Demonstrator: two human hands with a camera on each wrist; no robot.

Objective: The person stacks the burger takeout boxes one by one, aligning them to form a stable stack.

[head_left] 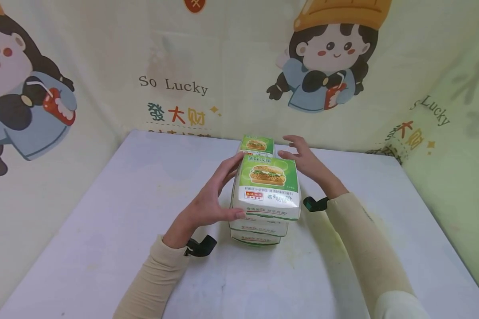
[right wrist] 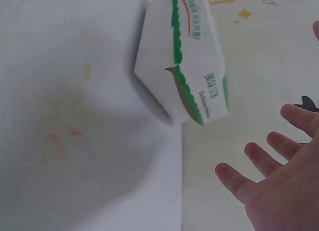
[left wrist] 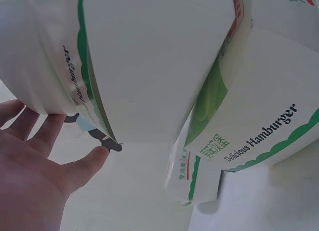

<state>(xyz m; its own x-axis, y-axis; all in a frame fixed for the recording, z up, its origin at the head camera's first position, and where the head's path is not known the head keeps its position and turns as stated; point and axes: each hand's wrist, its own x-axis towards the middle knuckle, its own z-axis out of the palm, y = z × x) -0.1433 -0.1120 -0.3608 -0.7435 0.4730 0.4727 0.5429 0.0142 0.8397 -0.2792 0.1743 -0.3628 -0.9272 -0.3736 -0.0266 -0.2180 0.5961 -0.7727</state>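
In the head view, a green-and-white hamburger box (head_left: 268, 188) with a burger picture sits on top of a stack of similar boxes (head_left: 259, 239). My left hand (head_left: 213, 195) grips this top box from its left side, thumb at the front and fingers toward the back. The left wrist view shows the left hand (left wrist: 37, 176) against the held box (left wrist: 55, 56), which is tilted above another box (left wrist: 264, 106). My right hand (head_left: 309, 164) is at the stack's far right corner, fingers spread. In the right wrist view, the right hand (right wrist: 284, 176) holds nothing.
Behind the stack stands another hamburger box (head_left: 257, 144) near the back edge of the white table (head_left: 115, 212). A printed cloth (head_left: 239, 66) with cartoon figures hangs behind and beside the table. Each wrist has a black strap piece (head_left: 201, 246).
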